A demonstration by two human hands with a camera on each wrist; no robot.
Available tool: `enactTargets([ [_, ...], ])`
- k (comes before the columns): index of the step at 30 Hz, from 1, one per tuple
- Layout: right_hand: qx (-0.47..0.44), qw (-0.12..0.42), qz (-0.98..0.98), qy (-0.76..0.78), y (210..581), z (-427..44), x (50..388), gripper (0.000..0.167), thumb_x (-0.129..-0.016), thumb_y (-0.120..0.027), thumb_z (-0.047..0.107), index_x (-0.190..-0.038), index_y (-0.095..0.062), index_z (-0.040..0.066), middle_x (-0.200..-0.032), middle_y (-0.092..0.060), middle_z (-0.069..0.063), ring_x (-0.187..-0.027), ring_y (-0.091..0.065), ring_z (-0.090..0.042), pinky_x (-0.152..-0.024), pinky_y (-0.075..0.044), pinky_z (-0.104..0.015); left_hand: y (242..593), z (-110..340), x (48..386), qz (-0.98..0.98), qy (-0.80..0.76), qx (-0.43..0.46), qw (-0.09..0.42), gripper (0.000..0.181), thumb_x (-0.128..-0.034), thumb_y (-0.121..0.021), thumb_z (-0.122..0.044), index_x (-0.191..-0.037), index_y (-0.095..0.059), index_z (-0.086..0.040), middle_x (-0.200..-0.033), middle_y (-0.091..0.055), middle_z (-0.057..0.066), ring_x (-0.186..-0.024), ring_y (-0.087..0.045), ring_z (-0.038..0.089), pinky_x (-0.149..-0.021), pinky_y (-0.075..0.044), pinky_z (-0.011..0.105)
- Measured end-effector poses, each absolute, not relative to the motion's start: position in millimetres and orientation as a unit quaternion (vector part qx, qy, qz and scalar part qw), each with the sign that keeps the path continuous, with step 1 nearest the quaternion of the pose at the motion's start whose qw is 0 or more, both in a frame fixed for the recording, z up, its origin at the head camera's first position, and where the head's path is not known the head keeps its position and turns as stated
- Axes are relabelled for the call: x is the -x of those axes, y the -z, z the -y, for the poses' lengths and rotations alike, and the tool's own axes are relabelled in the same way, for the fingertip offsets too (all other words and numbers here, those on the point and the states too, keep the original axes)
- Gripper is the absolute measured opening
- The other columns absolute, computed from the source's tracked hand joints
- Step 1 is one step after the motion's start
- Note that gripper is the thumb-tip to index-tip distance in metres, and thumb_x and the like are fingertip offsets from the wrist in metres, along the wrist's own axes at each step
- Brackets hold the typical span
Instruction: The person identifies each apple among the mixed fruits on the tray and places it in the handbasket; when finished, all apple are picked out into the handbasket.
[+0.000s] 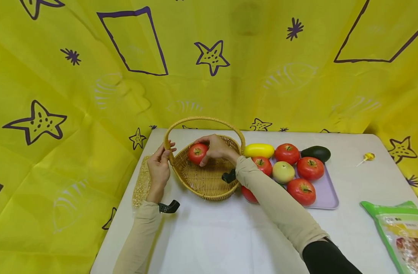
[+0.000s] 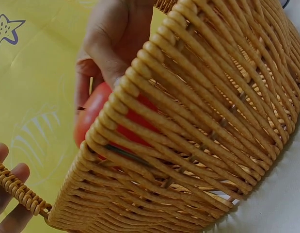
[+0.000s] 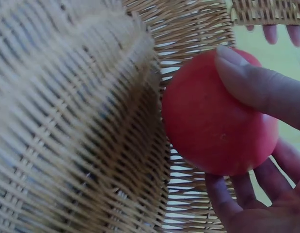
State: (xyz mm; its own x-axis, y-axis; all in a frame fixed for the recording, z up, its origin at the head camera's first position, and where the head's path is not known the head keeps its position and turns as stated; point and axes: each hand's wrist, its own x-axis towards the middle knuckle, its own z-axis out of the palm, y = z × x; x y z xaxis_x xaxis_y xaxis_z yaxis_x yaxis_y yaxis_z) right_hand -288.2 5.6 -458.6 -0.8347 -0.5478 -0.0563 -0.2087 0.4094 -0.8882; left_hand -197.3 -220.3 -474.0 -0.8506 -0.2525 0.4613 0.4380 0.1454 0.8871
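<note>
My right hand (image 1: 218, 147) reaches into a wicker basket (image 1: 209, 193) and grips a red apple (image 1: 197, 153) near its left inner wall. In the right wrist view the thumb presses the top of the apple (image 3: 208, 121), with the other fingers around its far side. My left hand (image 1: 159, 167) holds the left base of the basket's arched handle (image 1: 205, 117) between thumb and fingers. From the left wrist, the apple (image 2: 94, 109) shows partly behind the basket's woven rim (image 2: 154, 51). The basket stands on the white table.
Right of the basket, a lilac tray (image 1: 329, 190) bears several red apples (image 1: 301, 191), a pale green round fruit (image 1: 283, 172), a yellow oblong fruit (image 1: 259, 150) and a dark green one (image 1: 316, 153). A lollipop (image 1: 368, 156), a green-edged food bag (image 1: 406, 236) and a grain-filled packet (image 1: 141, 180) lie around.
</note>
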Motion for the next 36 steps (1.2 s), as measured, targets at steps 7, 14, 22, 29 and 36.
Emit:
enactTargets([
  [7, 0.223, 0.173, -0.843, 0.457, 463, -9, 285, 0.087, -0.057, -0.1, -0.005, -0.138, -0.072, 0.01, -0.144, -0.068, -0.012, -0.129, -0.063, -0.032, -0.109, -0.056, -0.042, 474, 219, 199, 0.707, 0.652, 0.07, 0.264, 0.033, -0.1069, -0.057, -0.001, -0.137, -0.068, 0.006, -0.125, -0.071, 0.034, -0.104, -0.079, 0.024, -0.097, -0.062, 0.028],
  [14, 0.21, 0.172, -0.849, 0.454, 463, -11, 284, 0.087, -0.057, -0.1, -0.006, -0.137, -0.072, 0.011, -0.145, -0.068, -0.012, -0.13, -0.063, -0.032, -0.112, -0.053, -0.044, 471, 216, 198, 0.711, 0.652, 0.065, 0.257, 0.033, -0.1075, -0.057, -0.003, -0.138, -0.068, 0.004, -0.126, -0.072, 0.032, -0.106, -0.078, 0.029, -0.101, -0.061, 0.037],
  [22, 0.202, 0.177, -0.844, 0.464, 466, -12, 284, 0.085, -0.058, -0.1, -0.004, -0.137, -0.071, 0.01, -0.144, -0.068, -0.013, -0.13, -0.062, -0.033, -0.112, -0.053, -0.045, 469, 217, 199, 0.716, 0.647, 0.068, 0.255, 0.034, -0.108, -0.056, -0.004, -0.14, -0.067, 0.003, -0.127, -0.073, 0.029, -0.109, -0.075, 0.041, -0.098, -0.061, 0.026],
  [29, 0.215, 0.192, -0.837, 0.465, 470, -10, 282, 0.084, -0.064, -0.099, 0.001, -0.14, -0.064, 0.006, -0.14, -0.066, -0.016, -0.129, -0.062, -0.034, -0.111, -0.054, -0.045, 470, 217, 197, 0.715, 0.646, 0.065, 0.259, 0.033, -0.1075, -0.057, -0.002, -0.138, -0.068, 0.004, -0.125, -0.072, 0.031, -0.105, -0.079, 0.025, -0.098, -0.062, 0.029],
  [36, 0.217, 0.209, -0.844, 0.443, 468, -7, 276, 0.094, -0.068, -0.099, 0.006, -0.151, -0.056, 0.01, -0.147, -0.06, -0.018, -0.132, -0.06, -0.037, -0.113, -0.052, -0.05, 473, 219, 196, 0.709, 0.65, 0.064, 0.264, 0.033, -0.1076, -0.056, -0.001, -0.138, -0.067, 0.006, -0.126, -0.071, 0.034, -0.105, -0.079, 0.024, -0.096, -0.061, 0.02],
])
